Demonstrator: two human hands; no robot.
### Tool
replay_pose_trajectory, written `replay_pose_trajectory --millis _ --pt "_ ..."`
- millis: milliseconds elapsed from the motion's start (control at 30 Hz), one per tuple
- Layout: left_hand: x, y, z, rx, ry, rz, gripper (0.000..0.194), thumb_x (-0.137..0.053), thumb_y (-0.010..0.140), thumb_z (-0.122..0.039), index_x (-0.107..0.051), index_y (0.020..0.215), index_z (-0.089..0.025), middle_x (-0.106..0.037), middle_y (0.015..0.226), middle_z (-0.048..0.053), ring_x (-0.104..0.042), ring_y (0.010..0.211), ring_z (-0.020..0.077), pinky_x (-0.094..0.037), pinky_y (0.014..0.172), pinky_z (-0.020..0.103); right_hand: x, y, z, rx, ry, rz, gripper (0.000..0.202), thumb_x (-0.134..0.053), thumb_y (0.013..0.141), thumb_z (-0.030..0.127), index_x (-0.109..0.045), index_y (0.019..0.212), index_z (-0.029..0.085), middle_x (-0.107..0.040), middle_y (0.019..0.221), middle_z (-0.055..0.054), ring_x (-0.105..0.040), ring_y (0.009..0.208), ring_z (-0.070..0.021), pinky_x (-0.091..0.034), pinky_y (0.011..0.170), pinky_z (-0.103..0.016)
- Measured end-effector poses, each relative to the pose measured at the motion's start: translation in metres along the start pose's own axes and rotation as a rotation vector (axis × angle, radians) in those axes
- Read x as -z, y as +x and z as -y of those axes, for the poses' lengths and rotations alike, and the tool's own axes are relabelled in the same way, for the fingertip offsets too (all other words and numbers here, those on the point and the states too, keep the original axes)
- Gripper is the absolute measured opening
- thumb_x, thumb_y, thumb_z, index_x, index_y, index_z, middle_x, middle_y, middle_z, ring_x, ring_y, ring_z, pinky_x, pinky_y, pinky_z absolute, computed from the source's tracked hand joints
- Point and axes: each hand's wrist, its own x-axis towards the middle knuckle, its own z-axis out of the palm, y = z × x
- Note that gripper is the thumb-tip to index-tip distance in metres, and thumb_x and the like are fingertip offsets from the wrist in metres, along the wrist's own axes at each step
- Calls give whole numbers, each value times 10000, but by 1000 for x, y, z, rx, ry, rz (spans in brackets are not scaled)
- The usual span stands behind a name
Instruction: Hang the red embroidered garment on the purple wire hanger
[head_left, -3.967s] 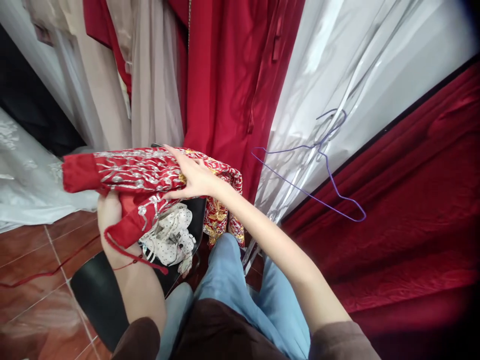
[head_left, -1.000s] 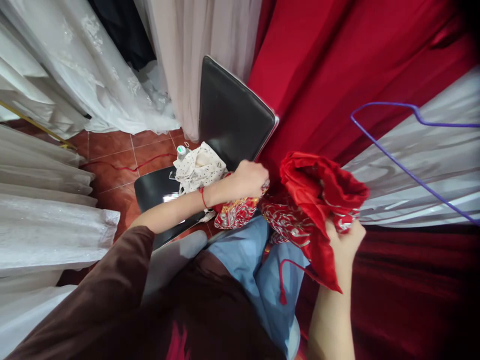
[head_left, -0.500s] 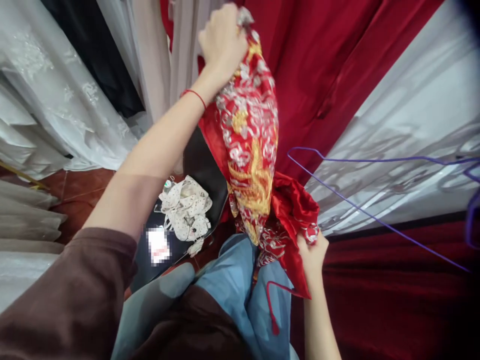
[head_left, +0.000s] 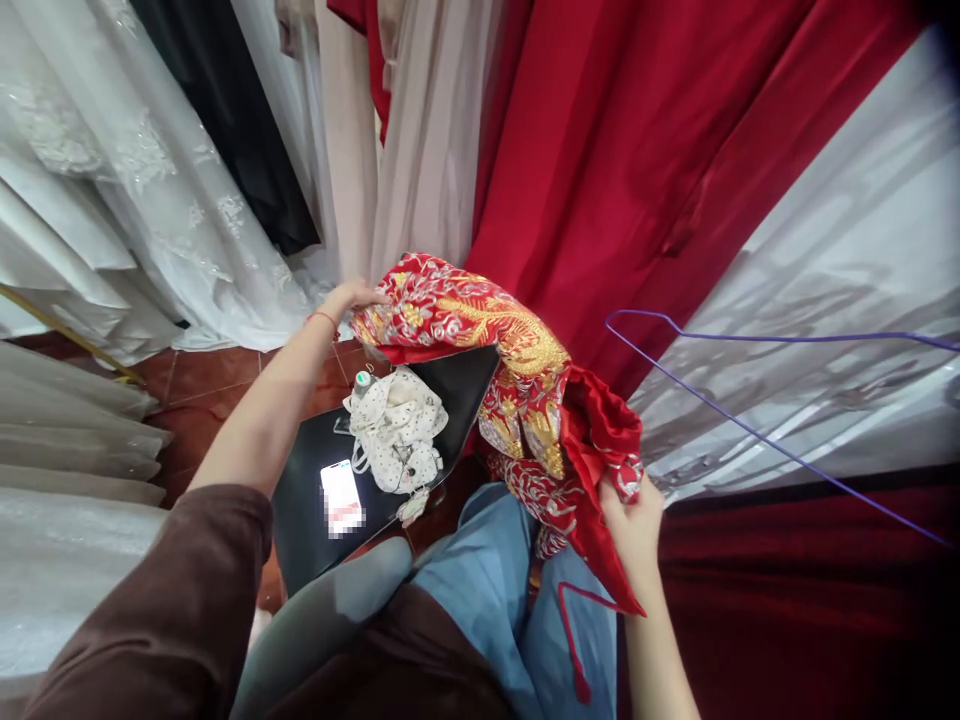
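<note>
The red garment (head_left: 517, 390), embroidered in gold and silver, is stretched between both hands above the person's lap and drapes over the back of a black chair (head_left: 315, 500). The left hand (head_left: 352, 297) holds its far upper edge, fingers closed on the cloth, which spreads away to the right of them. The right hand (head_left: 636, 525) grips the bunched lower end near the knee, fingers clamped on red lining that spills over and below them; a red cord (head_left: 574, 640) hangs down from there. On the chair seat lie a dotted white pouch (head_left: 394, 430) and, just beside it, a phone (head_left: 342, 498). A purple hanger (head_left: 750, 420) hangs to the right against white fabric.
</note>
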Motion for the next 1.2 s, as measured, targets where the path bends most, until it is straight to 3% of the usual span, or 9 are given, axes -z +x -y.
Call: replay_pose_trajectory --millis 133,233,333,467,700,867,967,1033,1200 --pt "-11 10 -41 95 -77 -73 374 -599 917 -444 -659 1023 -91 -707 1029 185 -664 1083 290 -503 984 463 -1 -2 -3 60 -17 3 142 -526 782 224 -454 661 222 -433 557 61 -354 493 -102 -346 520 -253" --pt "-8 -4 -102 -297 -179 -27 486 -499 963 -487 -520 1349 -193 -624 1323 140 -557 1281 259 -419 1109 452 -1 -3 -6 75 -39 -7 168 -524 789 221 -437 646 225 -435 561 57 -356 489 -101 -342 507 -251" --pt "-9 -45 -165 -729 -36 204 604 -598 890 -512 -489 1411 -227 -612 1367 113 -516 1336 273 -379 1140 447 -2 -5 -6 68 -60 -19 174 -527 789 227 -439 639 223 -434 561 54 -357 492 -103 -345 506 -253" --pt "-15 -71 -210 -726 279 231 286 -558 891 -252 -653 1149 -178 -730 1090 117 -665 1052 268 -463 980 440 -1 -8 -1 72 -42 -9 123 -509 771 218 -468 656 217 -442 571 51 -368 508 -108 -358 522 -253" --pt "-31 3 -230 -310 194 -152 374 -473 932 -165 -577 1291 -187 -696 1103 149 -612 1160 302 -425 968 460 6 -13 0 24 -29 -6 72 -526 761 234 -526 694 207 -448 555 53 -375 503 -111 -381 536 -255" --pt "-66 -40 -249 -414 242 286 410 -582 890 -250 -626 1292 -180 -695 1207 162 -499 1336 362 -324 1128 583 8 -20 3 22 -17 26 77 -521 761 244 -560 702 214 -448 550 41 -402 515 -130 -394 530 -264" --pt "-56 -52 -256 -425 195 620 549 -639 861 -487 -625 1328 -200 -676 1299 134 -522 1323 357 -402 1098 509 8 -24 4 32 -10 38 93 -510 768 241 -595 745 212 -466 556 38 -419 515 -136 -405 530 -267" --pt "-41 -36 -256 -406 87 683 552 -558 880 -593 -678 1256 -208 -705 1257 105 -643 1157 316 -477 1011 462 6 -27 5 38 3 54 117 -501 777 242 -614 774 212 -488 570 32 -439 524 -143 -419 540 -273" --pt "-44 7 -221 -318 -33 97 469 -438 949 -515 -712 1162 -199 -746 1126 84 -629 1149 291 -413 1055 490 3 -33 5 21 8 6 132 -513 767 256 -634 798 214 -518 594 17 -491 574 -166 -446 573 -290"
